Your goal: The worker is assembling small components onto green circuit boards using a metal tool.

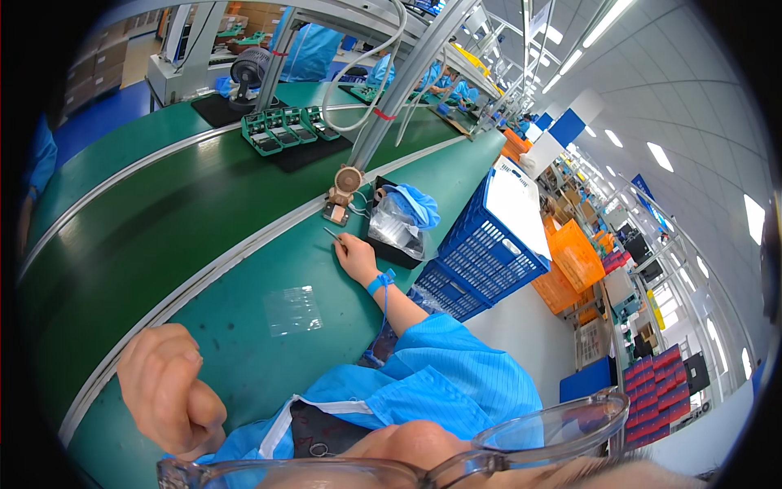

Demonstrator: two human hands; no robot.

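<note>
My right hand [356, 258] rests on the green bench, its fingers closed round a thin, short grey rod [331, 234] whose tip sticks out. A blue band with a cord circles that wrist. Just beyond the tip stands a small brown fan-like device [342, 186] on a metal base. My left hand [169, 389] is raised at the lower left with fingers curled in; anything inside it is hidden. Between the hands, a clear plastic bag [294, 311] lies flat on the bench.
Right of my right hand sits a black tray [391, 252] with clear plastic and a blue cloth [417, 205]. Beside it are stacked blue crates [481, 244]. A dark green conveyor [155, 220] runs along the far side, with green fixtures [285, 129] beyond. A metal post [399, 94] rises ahead.
</note>
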